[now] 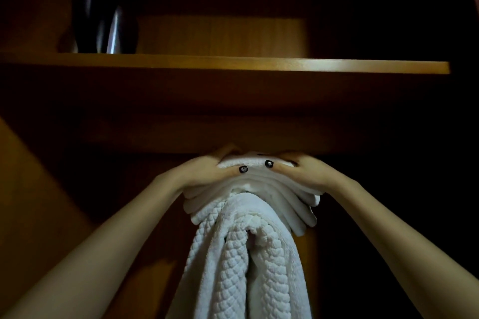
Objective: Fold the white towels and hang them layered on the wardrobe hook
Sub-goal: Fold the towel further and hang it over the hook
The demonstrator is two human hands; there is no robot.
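A folded stack of smooth white towels [287, 204] drapes over a point just under the wardrobe shelf, its layered edges fanning to both sides. Beneath it hangs a thick quilted white towel [233, 261], falling straight down out of view. My left hand [207, 171] grips the top of the folded stack from the left, thumb across the front. My right hand [300, 169] grips it from the right in the same way. The hook itself is hidden by towels and hands.
A wooden shelf [259, 65] runs across the wardrobe directly above my hands. A dark shiny object [108, 23] stands on it at the left. The wardrobe's wooden side panel [33, 202] slopes down at the left; the right side is dark.
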